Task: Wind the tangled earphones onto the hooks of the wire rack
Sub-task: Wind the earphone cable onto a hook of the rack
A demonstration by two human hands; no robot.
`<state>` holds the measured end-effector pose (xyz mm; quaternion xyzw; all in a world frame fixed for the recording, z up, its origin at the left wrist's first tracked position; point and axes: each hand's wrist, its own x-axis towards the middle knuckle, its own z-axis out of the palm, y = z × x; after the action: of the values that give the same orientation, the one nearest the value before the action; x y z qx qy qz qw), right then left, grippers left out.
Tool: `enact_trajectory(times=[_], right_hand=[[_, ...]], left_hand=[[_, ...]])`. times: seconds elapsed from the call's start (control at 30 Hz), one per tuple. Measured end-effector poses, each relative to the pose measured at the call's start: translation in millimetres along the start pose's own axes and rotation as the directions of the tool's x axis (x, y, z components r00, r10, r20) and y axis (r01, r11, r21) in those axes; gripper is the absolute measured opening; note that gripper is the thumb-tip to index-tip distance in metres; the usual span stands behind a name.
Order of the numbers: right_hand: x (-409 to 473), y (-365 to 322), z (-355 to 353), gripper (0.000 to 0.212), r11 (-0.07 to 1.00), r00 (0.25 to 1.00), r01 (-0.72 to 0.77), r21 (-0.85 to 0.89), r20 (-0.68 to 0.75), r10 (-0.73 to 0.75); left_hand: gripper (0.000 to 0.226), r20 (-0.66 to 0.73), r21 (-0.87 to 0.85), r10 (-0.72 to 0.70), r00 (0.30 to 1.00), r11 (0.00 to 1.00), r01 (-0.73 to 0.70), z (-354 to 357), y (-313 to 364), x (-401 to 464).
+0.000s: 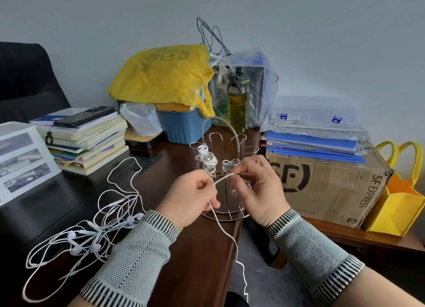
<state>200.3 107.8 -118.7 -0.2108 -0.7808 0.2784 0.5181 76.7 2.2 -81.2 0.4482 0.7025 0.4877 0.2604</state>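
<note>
The right hand (pixel 257 191), just right of the frame's centre, pinches a white earphone cord (pixel 224 177) between thumb and fingertips right against a hook of the wire rack (pixel 226 159). The left hand (pixel 193 198), just left of centre, has its fingers curled round the same cord, which runs taut between the 2 hands and then trails down from the left hand, over the counter's edge toward the bottom of the frame. Both wrists wear grey knitted sleeves with striped cuffs. The wire rack stands upright on the dark wooden counter (pixel 197 260) directly behind the hands; a bundle of wound white cord (pixel 207 159) already sits on its left hooks, and a smaller coil lies on the hook beside the right hand's fingertips. In the lower left of the frame, the tangled earphones (pixel 92 235) lie in a loose heap on the counter, several earbuds visible among the loops. Further out on the left stands a stack of books (pixel 89 141) with a dark phone (pixel 85 119) on top. Behind the rack sit a blue tub (pixel 181 127), a yellow bag (pixel 163 76) and a clear plastic bag holding a bottle (pixel 238 99). On the right of the frame, a cardboard box (pixel 328 187) marked SF EXPRESS carries blue folders (pixel 315 143), with a yellow and orange tote (pixel 400 200) just beside it.
</note>
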Motion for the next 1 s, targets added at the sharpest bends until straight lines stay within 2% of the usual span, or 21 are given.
enact_trajectory(times=[0.07, 0.17, 0.23, 0.3, 0.37, 0.47, 0.53, 0.6, 0.67, 0.77, 1.0], right_hand=[[0.1, 0.0, -0.3, 0.001, 1.000, 1.000, -0.014, 0.007, -0.014, 0.014], [0.2, -4.5, -1.8, 0.020, 0.997, 0.997, -0.061, 0.053, -0.035, 0.062], [0.6, -9.4, -2.4, 0.026, 0.986, 0.991, -0.123, 0.113, -0.042, 0.128], [2.5, -14.5, -1.9, 0.019, 0.949, 0.969, -0.226, 0.221, -0.047, 0.242], [6.0, -19.1, -1.7, 0.013, 0.875, 0.927, -0.341, 0.343, -0.032, 0.374], [11.2, -19.6, -1.0, 0.010, 0.823, 0.880, -0.433, 0.368, -0.028, 0.475], [13.8, -19.7, -0.3, 0.011, 0.771, 0.843, -0.483, 0.415, -0.017, 0.537], [15.7, -20.2, 0.0, 0.012, 0.732, 0.816, -0.519, 0.441, 0.003, 0.577], [17.2, -21.4, 0.3, 0.013, 0.725, 0.806, -0.537, 0.431, 0.010, 0.592], [18.7, -21.0, 0.9, 0.016, 0.719, 0.789, -0.561, 0.410, 0.001, 0.615], [25.3, -14.2, 3.9, 0.024, 0.748, 0.779, -0.576, 0.329, -0.055, 0.625]], left_hand=[[0.017, -0.094, -0.152, 0.062, 0.994, 0.986, -0.076, 1.8, -1.3, -0.2], [0.014, -0.176, -0.254, 0.149, 0.973, 0.948, -0.191, 10.2, 9.1, 1.3], [0.010, -0.217, -0.211, 0.163, 0.963, 0.955, -0.209, 16.6, 16.8, 6.7], [0.008, -0.272, -0.126, 0.144, 0.952, 0.975, -0.183, 20.9, 20.9, 14.9], [0.015, -0.321, -0.037, 0.132, 0.938, 0.988, -0.151, 22.8, 20.7, 21.8], [0.029, -0.360, 0.116, 0.154, 0.920, 0.986, -0.120, 23.3, 17.1, 22.4], [0.033, -0.366, 0.145, 0.136, 0.921, 0.986, -0.088, 23.2, 12.3, 21.3], [0.035, -0.355, 0.051, 0.059, 0.933, 0.998, -0.044, 24.4, 6.8, 22.2], [0.031, -0.336, -0.124, -0.061, 0.940, 0.992, 0.020, 28.5, 3.9, 23.2], [0.027, -0.293, -0.346, -0.202, 0.935, 0.934, 0.094, 35.1, 5.6, 23.5], [0.028, -0.207, -0.499, -0.287, 0.935, 0.853, 0.151, 37.5, 12.6, 24.9]])
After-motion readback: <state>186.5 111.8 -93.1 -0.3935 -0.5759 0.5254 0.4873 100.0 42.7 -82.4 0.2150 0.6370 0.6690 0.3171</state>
